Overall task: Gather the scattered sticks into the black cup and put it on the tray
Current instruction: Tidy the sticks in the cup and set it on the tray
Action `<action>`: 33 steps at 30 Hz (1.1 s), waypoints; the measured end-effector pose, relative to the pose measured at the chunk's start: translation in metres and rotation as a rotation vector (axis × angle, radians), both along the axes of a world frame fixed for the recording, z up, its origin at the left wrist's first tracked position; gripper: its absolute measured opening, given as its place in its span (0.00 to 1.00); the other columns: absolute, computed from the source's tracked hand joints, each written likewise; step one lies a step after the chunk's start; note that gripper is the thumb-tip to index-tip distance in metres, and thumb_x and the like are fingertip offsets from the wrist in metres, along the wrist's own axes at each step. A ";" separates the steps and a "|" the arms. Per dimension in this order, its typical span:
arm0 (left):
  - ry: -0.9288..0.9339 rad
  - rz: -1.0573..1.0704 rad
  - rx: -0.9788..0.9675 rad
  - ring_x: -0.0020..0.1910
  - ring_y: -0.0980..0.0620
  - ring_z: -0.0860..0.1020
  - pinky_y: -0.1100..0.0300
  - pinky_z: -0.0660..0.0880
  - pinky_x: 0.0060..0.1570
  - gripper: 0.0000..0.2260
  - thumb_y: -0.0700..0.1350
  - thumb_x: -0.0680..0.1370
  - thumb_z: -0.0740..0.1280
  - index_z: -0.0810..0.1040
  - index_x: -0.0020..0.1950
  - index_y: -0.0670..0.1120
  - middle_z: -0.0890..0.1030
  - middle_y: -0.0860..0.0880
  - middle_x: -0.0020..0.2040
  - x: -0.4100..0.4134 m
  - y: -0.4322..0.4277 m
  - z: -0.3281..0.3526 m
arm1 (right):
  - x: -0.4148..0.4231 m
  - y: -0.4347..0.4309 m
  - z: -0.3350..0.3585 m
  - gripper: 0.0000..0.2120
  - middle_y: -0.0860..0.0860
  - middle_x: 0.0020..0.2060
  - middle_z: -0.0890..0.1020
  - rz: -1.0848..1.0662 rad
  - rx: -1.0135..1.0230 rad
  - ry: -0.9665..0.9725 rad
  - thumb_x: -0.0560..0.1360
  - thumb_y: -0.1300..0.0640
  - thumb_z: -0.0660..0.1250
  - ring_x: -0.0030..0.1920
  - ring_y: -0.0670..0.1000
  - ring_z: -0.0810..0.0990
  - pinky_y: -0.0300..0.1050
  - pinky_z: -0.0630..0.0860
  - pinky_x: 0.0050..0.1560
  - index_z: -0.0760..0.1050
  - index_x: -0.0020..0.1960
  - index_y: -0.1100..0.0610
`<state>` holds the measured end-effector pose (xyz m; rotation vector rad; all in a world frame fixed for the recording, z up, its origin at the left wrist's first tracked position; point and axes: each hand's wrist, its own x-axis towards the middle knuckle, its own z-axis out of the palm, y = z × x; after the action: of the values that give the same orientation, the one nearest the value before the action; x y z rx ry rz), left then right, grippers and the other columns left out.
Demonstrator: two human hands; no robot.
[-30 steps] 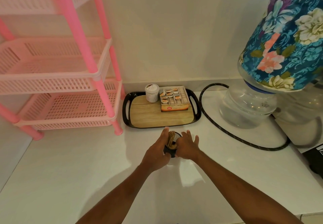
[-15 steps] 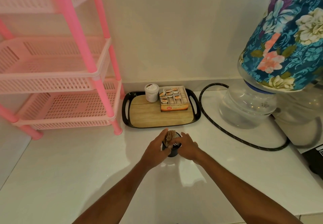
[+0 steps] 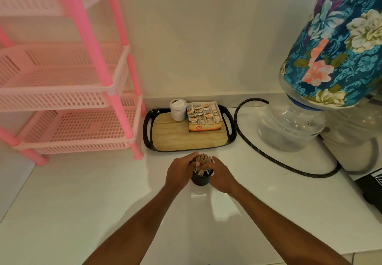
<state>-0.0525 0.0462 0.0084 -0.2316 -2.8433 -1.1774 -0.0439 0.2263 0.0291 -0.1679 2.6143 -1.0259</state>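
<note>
Your left hand [image 3: 180, 172] and right hand [image 3: 220, 177] meet just below the middle of the view, one on each side of the black cup [image 3: 200, 179], which stands upright on the white counter [image 3: 82, 202]. The fingers of your left hand are curled around the bundle of sticks [image 3: 202, 160], pinching it at about 9 o'clock of the cup's mouth; the sticks stand nearly upright with their lower ends inside the cup and their tops fanned above the rim. Your right hand wraps the cup and the bundle from the 3 o'clock side, fingers bent and closed against them, though exactly which of the two each fingertip presses cannot be told. The cup sits on the counter, not on the tray [image 3: 147, 129]: the tray lies at 12 o'clock of the cup, near it but apart, a black-rimmed one with a wood-look floor. On the tray's far edge stand a small white jar [image 3: 178, 109] at about 11 o'clock and, just beside it at 1 o'clock, an open box of sachets [image 3: 204, 117]. At 10 o'clock of the cup a pink plastic rack [image 3: 86, 99] stands on the counter against the wall. At 2 o'clock a black hose [image 3: 268, 157] loops across the counter past a clear water bottle [image 3: 289, 124], upended and wearing a floral cover [image 3: 339, 47].
</note>
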 end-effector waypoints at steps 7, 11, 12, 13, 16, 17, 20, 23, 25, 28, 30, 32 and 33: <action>0.032 0.006 -0.066 0.56 0.48 0.85 0.53 0.82 0.56 0.19 0.51 0.85 0.65 0.76 0.76 0.49 0.87 0.47 0.62 0.000 -0.001 0.001 | 0.004 0.003 -0.005 0.23 0.53 0.83 0.60 0.096 0.134 0.096 0.75 0.70 0.69 0.84 0.56 0.54 0.54 0.69 0.77 0.78 0.68 0.55; 0.028 -0.025 -0.066 0.56 0.47 0.85 0.51 0.82 0.57 0.19 0.48 0.86 0.64 0.75 0.77 0.50 0.87 0.46 0.62 0.003 0.002 0.002 | 0.005 0.002 -0.006 0.32 0.51 0.85 0.52 0.164 0.207 0.155 0.76 0.70 0.69 0.85 0.56 0.46 0.56 0.66 0.79 0.70 0.77 0.55; 0.035 -0.039 -0.058 0.56 0.46 0.85 0.51 0.82 0.57 0.19 0.46 0.86 0.65 0.74 0.77 0.50 0.87 0.46 0.61 0.003 0.003 0.002 | 0.005 0.001 -0.006 0.34 0.52 0.85 0.52 0.185 0.213 0.171 0.75 0.70 0.70 0.85 0.57 0.46 0.57 0.63 0.80 0.67 0.79 0.55; 0.047 -0.053 -0.052 0.54 0.46 0.86 0.51 0.82 0.56 0.19 0.44 0.86 0.65 0.74 0.77 0.49 0.87 0.45 0.60 0.003 0.004 0.002 | 0.004 0.000 -0.006 0.36 0.52 0.85 0.52 0.202 0.217 0.184 0.75 0.70 0.70 0.84 0.57 0.45 0.57 0.61 0.81 0.64 0.80 0.55; 0.062 -0.068 -0.031 0.54 0.46 0.86 0.51 0.82 0.56 0.20 0.41 0.85 0.66 0.74 0.78 0.48 0.87 0.45 0.61 0.002 0.007 0.003 | 0.002 -0.001 -0.007 0.39 0.53 0.84 0.53 0.228 0.213 0.207 0.74 0.70 0.70 0.84 0.59 0.47 0.58 0.59 0.81 0.62 0.81 0.56; 0.069 -0.061 -0.012 0.55 0.46 0.86 0.51 0.82 0.57 0.20 0.40 0.85 0.67 0.74 0.77 0.47 0.87 0.45 0.61 0.001 0.008 0.003 | 0.001 -0.001 -0.008 0.40 0.53 0.84 0.53 0.234 0.207 0.205 0.73 0.71 0.70 0.84 0.59 0.46 0.59 0.58 0.81 0.62 0.81 0.56; 0.114 -0.047 0.045 0.54 0.46 0.86 0.54 0.82 0.57 0.19 0.38 0.84 0.67 0.76 0.75 0.44 0.87 0.44 0.61 0.000 0.010 0.004 | 0.000 -0.001 -0.012 0.40 0.51 0.85 0.51 0.273 0.213 0.209 0.72 0.72 0.69 0.84 0.57 0.41 0.62 0.50 0.82 0.63 0.81 0.52; 0.106 -0.011 0.087 0.54 0.47 0.86 0.56 0.81 0.58 0.18 0.40 0.85 0.66 0.76 0.75 0.43 0.87 0.43 0.60 -0.001 0.012 0.003 | 0.000 0.000 -0.016 0.41 0.49 0.85 0.48 0.310 0.224 0.245 0.71 0.72 0.68 0.84 0.55 0.36 0.62 0.43 0.82 0.63 0.81 0.51; 0.078 0.030 0.126 0.54 0.47 0.86 0.59 0.80 0.58 0.17 0.40 0.85 0.65 0.76 0.75 0.43 0.87 0.43 0.59 -0.002 0.011 0.002 | 0.000 0.000 -0.017 0.42 0.49 0.85 0.47 0.330 0.239 0.271 0.71 0.72 0.67 0.83 0.54 0.34 0.62 0.41 0.82 0.61 0.81 0.51; 0.059 0.022 0.106 0.54 0.47 0.86 0.57 0.80 0.60 0.18 0.41 0.86 0.64 0.74 0.77 0.43 0.87 0.43 0.60 0.000 0.009 0.000 | 0.000 -0.002 -0.018 0.45 0.50 0.85 0.45 0.360 0.276 0.306 0.71 0.71 0.67 0.83 0.55 0.33 0.63 0.42 0.82 0.57 0.83 0.52; 0.057 -0.014 0.074 0.57 0.49 0.85 0.56 0.80 0.61 0.20 0.41 0.85 0.66 0.73 0.78 0.44 0.86 0.44 0.62 0.000 0.009 -0.004 | 0.001 -0.004 -0.018 0.44 0.50 0.85 0.44 0.371 0.303 0.319 0.70 0.71 0.67 0.82 0.56 0.32 0.64 0.42 0.82 0.57 0.83 0.53; 0.042 -0.047 0.074 0.65 0.55 0.82 0.59 0.78 0.66 0.21 0.44 0.85 0.67 0.72 0.78 0.47 0.80 0.47 0.72 -0.001 0.010 -0.006 | 0.002 -0.006 -0.017 0.42 0.51 0.85 0.43 0.378 0.324 0.331 0.71 0.70 0.68 0.82 0.57 0.32 0.66 0.43 0.82 0.60 0.82 0.54; 0.018 -0.082 0.072 0.71 0.58 0.77 0.60 0.75 0.69 0.22 0.45 0.85 0.67 0.71 0.79 0.49 0.75 0.49 0.77 -0.001 0.009 -0.009 | 0.003 -0.006 -0.017 0.41 0.52 0.85 0.43 0.383 0.333 0.334 0.71 0.69 0.68 0.82 0.57 0.31 0.66 0.43 0.82 0.61 0.82 0.55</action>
<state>-0.0537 0.0553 -0.0007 -0.3555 -2.7945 -1.2833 -0.0409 0.2202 0.0123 -0.7805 2.8356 -0.4558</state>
